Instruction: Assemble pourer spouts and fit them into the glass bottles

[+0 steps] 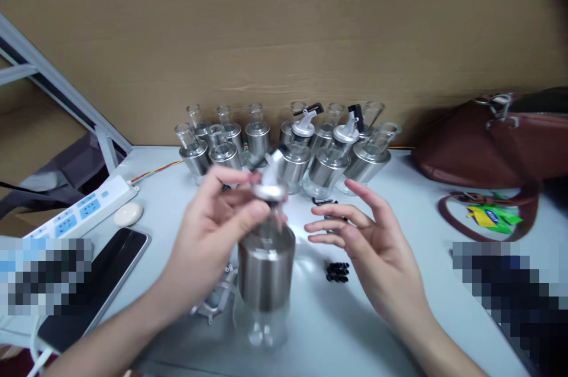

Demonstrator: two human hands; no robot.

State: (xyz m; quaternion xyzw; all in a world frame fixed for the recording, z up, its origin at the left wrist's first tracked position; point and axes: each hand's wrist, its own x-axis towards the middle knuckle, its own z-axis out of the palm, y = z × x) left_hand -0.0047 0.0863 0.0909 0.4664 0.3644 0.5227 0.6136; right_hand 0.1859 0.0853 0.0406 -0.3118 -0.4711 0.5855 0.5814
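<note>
While the bottle [266, 276] stands on the table [421, 199] right in front of you, a phone [100, 282] lies to its left and small black caps [338, 271] to its right. Your left hand [213, 229] has its fingers [248, 214] pinched on the bottle's metal spout cap [270, 187]. Your right hand [364, 241] hovers just beside it, fingers spread, touching nothing. Farther back stand more bottles [293, 146], a power strip [84, 211] and a brown bag [488, 140].

— What's in front of me?
— My left hand [222, 217] pinches the spout cap [270, 187] on a steel-sleeved glass bottle [266, 273] (blurred); my right hand [368, 241] hovers open just right of it.
— And farther back?
— More bottles [288, 146] clustered.
</note>
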